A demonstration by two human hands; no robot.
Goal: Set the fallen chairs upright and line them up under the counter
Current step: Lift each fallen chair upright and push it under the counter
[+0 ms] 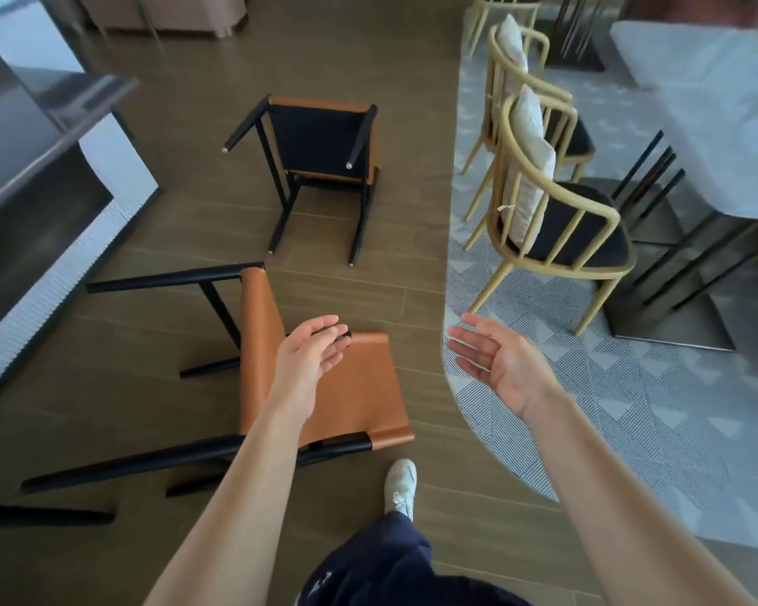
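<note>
Free: bare floor strip between near chair and far chair; lane between both and the armchairs on the right. Blocking: near chair's legs jutting left toward the desk; far chair's legs pointing nearward.

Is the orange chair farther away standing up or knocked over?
Knocked over. The far chair lies on the floor, its black legs sticking out sideways and the dark underside of its seat facing the camera.

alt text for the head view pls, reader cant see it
The left hand and right hand, both open, reach toward a tan chair lying on its side on the wood floor. A second fallen chair lies beyond it, a dark counter at left, yellow armchairs upright at right.
</note>
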